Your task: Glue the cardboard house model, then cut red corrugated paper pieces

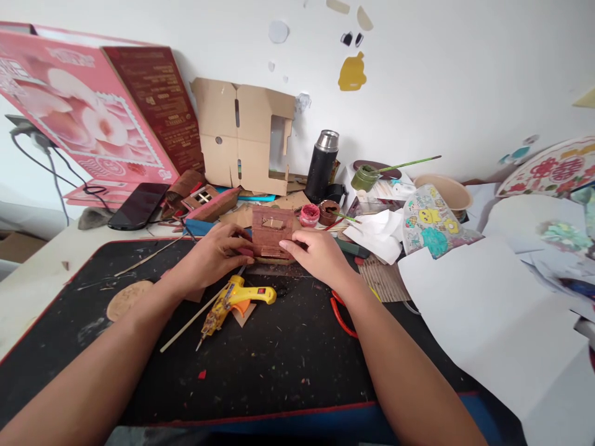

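Observation:
A small brown-painted cardboard house wall (pixel 270 235) stands upright on the black mat, with little window-like pieces on its face. My left hand (pixel 227 246) is closed on its left edge, fingers curled toward the lower corner. On the right edge, my right hand (pixel 312 251) grips it with the thumb in front; its other fingers are partly hidden. Nearer to me lies a yellow hot glue gun (pixel 237 300) on its side, its nozzle toward the lower left. Beside it is a thin wooden stick (pixel 193 320).
Behind my hands stand paint jars (pixel 309 215), a black thermos (pixel 323 164) and a cut cardboard sheet (pixel 251 136). A phone (pixel 138 205) lies at the left. Red-handled scissors (pixel 341 316) are partly under my right forearm. White paper (pixel 478 297) covers the right side.

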Demonstrator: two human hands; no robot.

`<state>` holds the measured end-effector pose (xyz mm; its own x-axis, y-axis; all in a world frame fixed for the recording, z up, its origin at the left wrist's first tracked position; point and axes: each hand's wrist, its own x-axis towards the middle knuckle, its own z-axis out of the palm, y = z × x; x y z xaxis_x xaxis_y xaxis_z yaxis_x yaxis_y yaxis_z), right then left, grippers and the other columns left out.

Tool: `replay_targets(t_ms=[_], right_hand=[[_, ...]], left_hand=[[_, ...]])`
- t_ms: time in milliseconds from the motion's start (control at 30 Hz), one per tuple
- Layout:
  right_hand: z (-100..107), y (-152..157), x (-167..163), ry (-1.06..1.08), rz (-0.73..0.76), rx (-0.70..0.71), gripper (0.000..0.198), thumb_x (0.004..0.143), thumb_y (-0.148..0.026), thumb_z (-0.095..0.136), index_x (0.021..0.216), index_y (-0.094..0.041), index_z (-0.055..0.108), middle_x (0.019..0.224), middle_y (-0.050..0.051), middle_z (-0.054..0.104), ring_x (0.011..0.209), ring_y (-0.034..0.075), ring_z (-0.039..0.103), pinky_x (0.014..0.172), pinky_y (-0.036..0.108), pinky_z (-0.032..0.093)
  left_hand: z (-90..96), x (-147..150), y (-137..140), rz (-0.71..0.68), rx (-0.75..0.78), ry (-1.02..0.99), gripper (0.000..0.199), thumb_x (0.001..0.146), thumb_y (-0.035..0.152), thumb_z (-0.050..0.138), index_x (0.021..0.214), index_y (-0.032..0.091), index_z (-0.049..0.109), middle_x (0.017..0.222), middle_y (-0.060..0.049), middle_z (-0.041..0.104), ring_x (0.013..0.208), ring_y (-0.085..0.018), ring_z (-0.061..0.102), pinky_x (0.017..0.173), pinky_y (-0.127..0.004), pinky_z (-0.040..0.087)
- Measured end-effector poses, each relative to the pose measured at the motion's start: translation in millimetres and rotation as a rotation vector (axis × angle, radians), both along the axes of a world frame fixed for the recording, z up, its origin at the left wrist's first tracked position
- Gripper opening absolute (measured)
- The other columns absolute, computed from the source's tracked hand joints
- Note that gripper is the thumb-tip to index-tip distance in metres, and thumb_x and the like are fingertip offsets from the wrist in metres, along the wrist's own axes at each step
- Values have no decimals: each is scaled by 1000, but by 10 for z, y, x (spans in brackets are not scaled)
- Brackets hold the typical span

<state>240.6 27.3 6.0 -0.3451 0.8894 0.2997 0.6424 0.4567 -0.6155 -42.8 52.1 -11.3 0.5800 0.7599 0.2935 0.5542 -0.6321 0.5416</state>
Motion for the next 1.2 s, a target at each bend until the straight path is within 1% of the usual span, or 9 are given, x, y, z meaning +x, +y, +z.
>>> replay_targets(t_ms=[300, 467, 667, 767, 1000, 1200], right_hand=[[-1, -8, 9, 31, 9, -45, 45, 106, -38, 67, 67, -22, 50, 67, -2, 53, 64, 15, 48, 65, 31, 31], [24, -20, 10, 34, 4, -73, 48, 106, -39, 66, 66, -22, 46, 64, -3, 50, 62, 15, 46, 64, 31, 30], [29, -28, 11, 21, 1, -89, 47, 105, -40, 67, 66, -22, 49, 63, -3, 50, 62, 15, 46, 63, 31, 29], [29, -30, 7, 17, -6, -98, 49, 105, -40, 68, 65, -22, 46, 61, -3, 48, 61, 15, 45, 63, 32, 28], [36, -29, 7, 22, -9, -96, 52, 105, -41, 68, 63, -23, 42, 59, -4, 45, 57, 14, 39, 61, 32, 25], [44, -34, 7, 16, -5, -113, 51, 105, -41, 68, 64, -22, 45, 61, -3, 48, 60, 15, 43, 62, 32, 26]], left_hand=[[-4, 7, 12, 12, -33, -5, 29, 100, 52, 69, 99, 32, 89, 117, -9, 75, 113, -31, 67, 106, -52, 53], [8, 17, 3, 26, -31, 2, 31, 100, 53, 68, 96, 32, 89, 115, -8, 74, 112, -30, 65, 107, -51, 54], [-4, 20, 3, 35, -33, 18, 31, 100, 54, 67, 99, 33, 89, 115, -7, 73, 114, -30, 64, 109, -49, 52], [-9, 16, 3, 23, -23, 12, 30, 101, 53, 66, 100, 33, 89, 115, -7, 73, 113, -30, 64, 108, -49, 52], [19, 25, -5, 22, -13, 20, 29, 101, 50, 67, 100, 32, 89, 115, -8, 72, 112, -31, 63, 107, -49, 52], [27, 24, -7, 15, -5, 38, 28, 101, 50, 67, 101, 32, 89, 116, -7, 71, 114, -31, 61, 109, -50, 51]])
